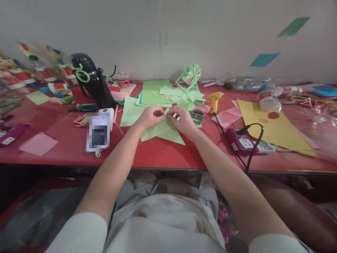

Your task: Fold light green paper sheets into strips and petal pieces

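Observation:
A sheet of light green paper (162, 133) lies in front of me on the red table, its near edge notched in the middle. My left hand (151, 118) pinches its upper part with thumb and fingers together. Close beside it, my right hand (181, 120) pinches the same paper, the fingertips of both hands almost meeting. Scissors (197, 116) with grey handles lie just right of my right hand, partly hidden by it. Behind my hands are loose folded green paper pieces (188, 100) and a pleated green paper wheel (192, 74).
Stacked green sheets (155, 91) lie behind my left hand. To the left stand a black flask (91, 80) and a phone (98, 133). On the right are a yellow glue gun (215, 102), a purple power strip (240, 142) with a looping cable, yellow paper (273, 126) and a plastic bottle (270, 102).

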The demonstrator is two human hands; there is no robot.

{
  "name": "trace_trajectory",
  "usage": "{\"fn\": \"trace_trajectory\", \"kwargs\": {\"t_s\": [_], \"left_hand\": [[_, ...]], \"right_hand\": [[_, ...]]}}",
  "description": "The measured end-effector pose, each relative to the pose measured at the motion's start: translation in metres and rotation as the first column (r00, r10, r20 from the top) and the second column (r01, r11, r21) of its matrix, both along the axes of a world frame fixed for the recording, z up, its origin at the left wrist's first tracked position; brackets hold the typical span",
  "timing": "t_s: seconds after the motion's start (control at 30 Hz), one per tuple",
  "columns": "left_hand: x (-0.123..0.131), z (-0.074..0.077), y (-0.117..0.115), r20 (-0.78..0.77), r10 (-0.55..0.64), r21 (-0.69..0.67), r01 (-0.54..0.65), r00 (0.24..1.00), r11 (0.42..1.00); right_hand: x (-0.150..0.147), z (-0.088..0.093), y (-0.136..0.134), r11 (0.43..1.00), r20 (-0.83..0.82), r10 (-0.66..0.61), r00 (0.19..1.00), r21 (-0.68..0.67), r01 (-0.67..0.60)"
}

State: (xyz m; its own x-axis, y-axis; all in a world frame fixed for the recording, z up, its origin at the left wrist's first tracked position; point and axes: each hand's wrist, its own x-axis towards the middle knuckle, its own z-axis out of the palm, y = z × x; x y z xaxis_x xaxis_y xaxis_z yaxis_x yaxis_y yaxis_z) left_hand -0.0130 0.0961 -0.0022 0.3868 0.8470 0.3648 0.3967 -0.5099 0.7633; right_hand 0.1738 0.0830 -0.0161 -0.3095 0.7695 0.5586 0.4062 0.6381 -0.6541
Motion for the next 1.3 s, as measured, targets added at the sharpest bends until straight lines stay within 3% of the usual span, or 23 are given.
{"fn": "trace_trajectory", "kwargs": {"t_s": [0.5, 0.73, 0.87, 1.0, 1.13, 1.3], "left_hand": [[-0.026, 0.000, 0.009, -0.085, 0.183, -0.082, -0.189, 0.979, 0.978], [-0.035, 0.001, 0.011, -0.222, 0.304, -0.034, -0.319, 0.927, 0.947], [-0.041, 0.003, 0.012, -0.272, 0.404, -0.005, -0.421, 0.873, 0.907], [-0.041, 0.005, 0.015, -0.073, 0.411, -0.061, -0.416, 0.908, 0.907], [-0.029, 0.007, 0.015, 0.247, 0.286, -0.273, -0.217, 0.926, 0.937], [-0.020, 0.000, 0.018, 0.343, 0.265, -0.268, -0.177, 0.901, 0.947]], "right_hand": [[0.034, 0.012, 0.013, 0.960, -0.143, -0.260, 0.955, 0.064, 0.271], [0.035, 0.012, 0.015, 0.958, -0.137, -0.262, 0.955, 0.082, 0.275], [0.047, 0.010, 0.020, 0.936, -0.238, -0.333, 0.912, 0.032, 0.350], [0.054, 0.008, 0.025, 0.937, -0.312, -0.348, 0.884, -0.090, 0.337], [0.046, 0.007, 0.025, 0.936, -0.392, -0.323, 0.861, -0.268, 0.229], [0.037, 0.012, 0.018, 0.887, -0.467, -0.302, 0.831, -0.457, 0.065]]}}
